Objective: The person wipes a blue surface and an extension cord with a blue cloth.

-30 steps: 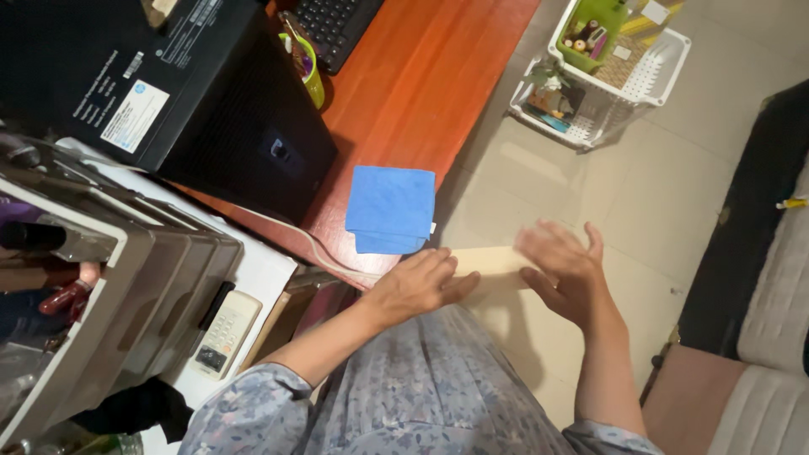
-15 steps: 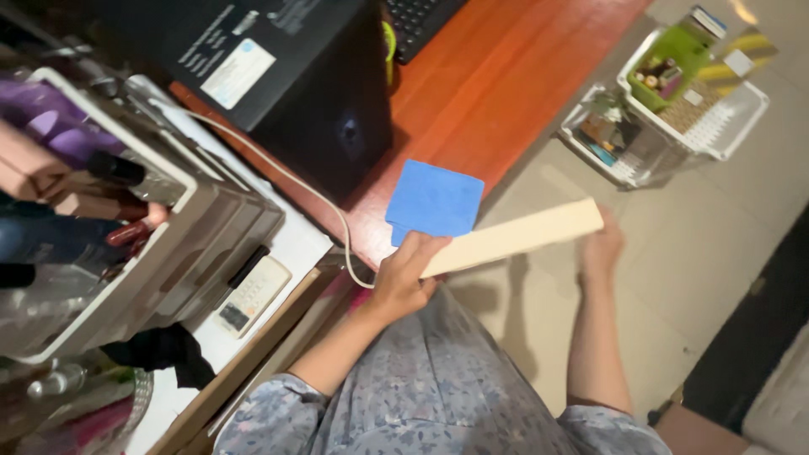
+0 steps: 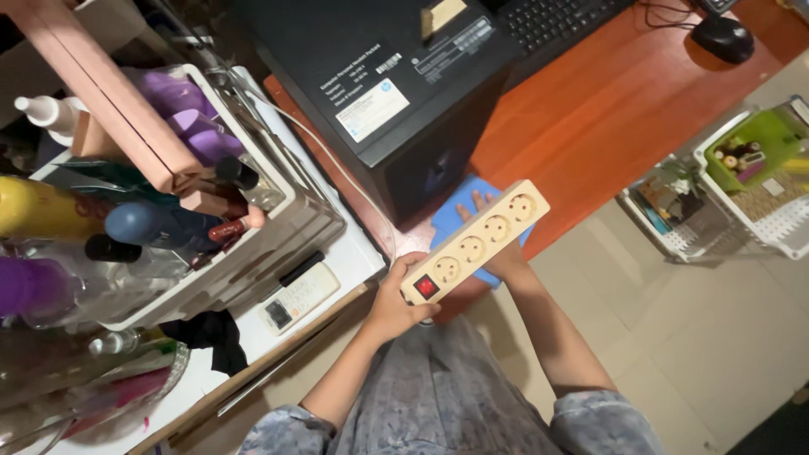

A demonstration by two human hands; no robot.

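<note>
Power strip [image 3: 476, 238] lies over cloth [image 3: 455, 215] on desk [image 3: 607, 118].

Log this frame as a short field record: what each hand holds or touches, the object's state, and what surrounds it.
left hand: grips the switch end of the power strip
right hand: under the strip's far end, fingers on the blue cloth
power strip: cream, four sockets facing up, red switch, held level above the desk edge
surroundings: black computer case, keyboard, mouse on the wooden desk; white baskets on the floor
</note>
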